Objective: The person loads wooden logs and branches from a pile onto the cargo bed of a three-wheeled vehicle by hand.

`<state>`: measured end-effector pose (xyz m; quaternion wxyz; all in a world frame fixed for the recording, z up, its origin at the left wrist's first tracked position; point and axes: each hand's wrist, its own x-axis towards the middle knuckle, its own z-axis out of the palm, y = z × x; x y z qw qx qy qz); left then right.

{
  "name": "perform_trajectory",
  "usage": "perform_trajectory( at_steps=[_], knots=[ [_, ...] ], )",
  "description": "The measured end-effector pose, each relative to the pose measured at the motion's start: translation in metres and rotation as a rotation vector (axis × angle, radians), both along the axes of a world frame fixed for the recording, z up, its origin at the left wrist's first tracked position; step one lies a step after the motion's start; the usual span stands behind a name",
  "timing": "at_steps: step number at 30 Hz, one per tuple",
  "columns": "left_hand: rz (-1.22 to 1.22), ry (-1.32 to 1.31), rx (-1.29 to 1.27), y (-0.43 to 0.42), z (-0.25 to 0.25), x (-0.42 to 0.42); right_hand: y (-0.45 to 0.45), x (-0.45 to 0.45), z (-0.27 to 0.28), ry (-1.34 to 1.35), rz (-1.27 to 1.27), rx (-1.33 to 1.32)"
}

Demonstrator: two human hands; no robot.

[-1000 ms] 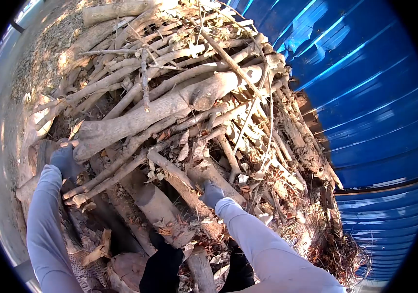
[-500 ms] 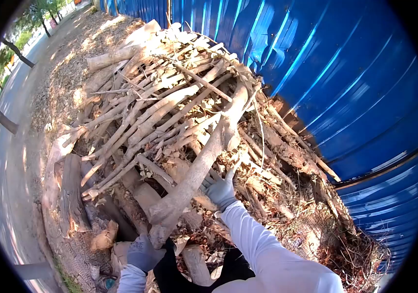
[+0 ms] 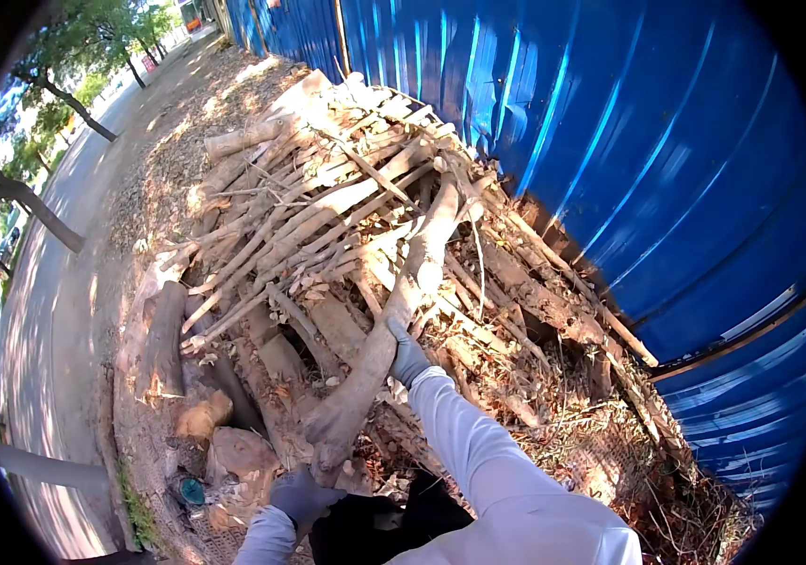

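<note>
A thick, crooked branch (image 3: pixel 361 381) slants over the wood pile, its near end low by my legs and its far end toward the blue fence. My left hand (image 3: pixel 304 497), in a grey glove, is closed at the branch's near end. Higher up, my right hand (image 3: pixel 407 355), gloved too, presses against the branch's right side, its fingers partly hidden behind the wood. Thinner sticks (image 3: pixel 313 221) lie beneath and beyond the branch.
A blue corrugated metal fence (image 3: pixel 629 169) stands along the right. Thick logs (image 3: pixel 163 344) lie at the pile's left edge, beside a paved path (image 3: pixel 68 311). Trees (image 3: pixel 73 108) rise at upper left. Dry twigs (image 3: pixel 657 499) cover the lower right.
The thick branch has swung from lying across the pile to pointing away from me. My left hand came down and inward to its near end; my right hand rose to its side. The view tilted up.
</note>
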<state>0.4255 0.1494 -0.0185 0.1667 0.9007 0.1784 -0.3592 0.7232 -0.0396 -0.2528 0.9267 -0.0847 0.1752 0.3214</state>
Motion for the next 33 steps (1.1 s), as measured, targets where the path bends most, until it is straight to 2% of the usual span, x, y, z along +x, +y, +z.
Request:
perform_trajectory(
  at_steps=[2, 4, 5, 6, 8, 9, 11, 12, 14, 16, 18, 22, 26, 27, 31, 33],
  knots=[
    [0.085, -0.088, -0.058, -0.010, 0.002, -0.030, 0.000, -0.007, -0.032, -0.002, -0.013, 0.033],
    [0.079, -0.106, 0.051, -0.019, -0.004, -0.100, -0.015, -0.013, -0.073, -0.054, -0.037, 0.023],
    [0.101, 0.003, 0.190, -0.030, 0.003, -0.136, -0.030, -0.039, -0.030, 0.003, -0.032, -0.124],
    [0.137, -0.004, 0.223, -0.040, 0.001, -0.171, -0.042, -0.057, -0.021, -0.074, 0.030, -0.156],
    [0.179, -0.084, 0.226, -0.058, -0.001, -0.245, -0.049, -0.126, -0.020, 0.049, 0.082, -0.052],
    [0.184, -0.116, 0.225, -0.067, -0.003, -0.271, -0.049, -0.179, 0.031, 0.175, 0.095, -0.128],
    [0.199, -0.170, 0.251, -0.081, -0.010, -0.324, -0.043, -0.255, 0.025, 0.239, 0.149, -0.028],
    [0.218, -0.186, 0.264, -0.089, -0.012, -0.350, -0.041, -0.290, -0.016, 0.205, 0.196, 0.143],
    [0.249, -0.206, 0.291, -0.109, -0.017, -0.405, -0.051, -0.344, 0.007, 0.226, 0.325, 0.108],
    [0.283, -0.228, 0.303, -0.134, -0.025, -0.464, -0.076, -0.388, -0.002, 0.245, 0.458, 0.051],
    [0.332, -0.251, 0.322, -0.164, -0.035, -0.528, -0.097, -0.414, -0.048, 0.264, 0.509, -0.086],
    [0.477, -0.269, 0.359, -0.246, -0.060, -0.659, -0.145, -0.472, -0.022, 0.176, 0.620, -0.201],
    [0.624, -0.265, 0.394, -0.367, -0.070, -0.786, -0.196, -0.579, -0.006, 0.086, 0.865, -0.132],
    [0.653, -0.267, 0.405, -0.392, -0.071, -0.805, -0.201, -0.594, 0.024, 0.015, 0.964, -0.167],
    [0.785, -0.283, 0.452, -0.486, -0.086, -0.868, -0.220, -0.640, 0.046, -0.059, 1.127, -0.183],
    [0.890, -0.247, 0.451, -0.531, -0.097, -0.878, -0.224, -0.639, 0.023, 0.022, 1.233, -0.171]
  ],
)
